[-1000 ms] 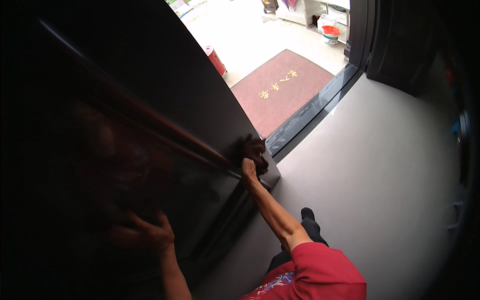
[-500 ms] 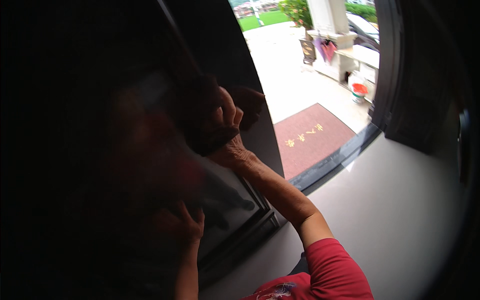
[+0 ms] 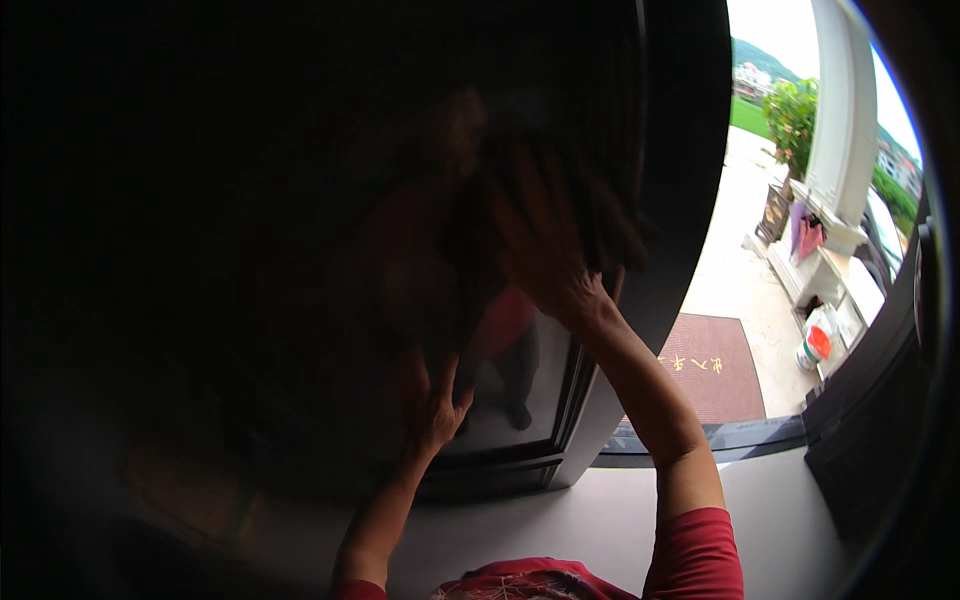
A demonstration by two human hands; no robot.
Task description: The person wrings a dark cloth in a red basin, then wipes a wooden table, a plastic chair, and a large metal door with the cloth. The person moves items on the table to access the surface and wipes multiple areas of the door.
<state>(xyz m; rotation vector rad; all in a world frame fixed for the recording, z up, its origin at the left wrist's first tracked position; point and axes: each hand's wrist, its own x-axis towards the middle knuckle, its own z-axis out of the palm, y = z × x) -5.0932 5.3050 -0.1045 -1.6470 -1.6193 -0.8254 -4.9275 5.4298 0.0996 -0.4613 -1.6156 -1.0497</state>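
A glossy, nearly black door fills the left and middle of the view. My right hand lies against its panel with the fingers stretched upward. A dark, soft-looking shape shows around that hand; it may be a cloth, but the shadow hides its outline. Lower and to the left, my left hand touches the same panel with its fingers extended, its tips lost in the dark. Reflections of my red shirt and legs show in the shiny surface.
Right of the door's edge, the doorway opens onto a brown doormat beyond a dark threshold. Outside are a white pillar, folded umbrellas, a bucket with something red and a potted shrub. Pale floor lies below.
My right hand has gone from curled near the door's edge to stretched flat on the panel. The view has swung left, so door and doorway sit farther right.
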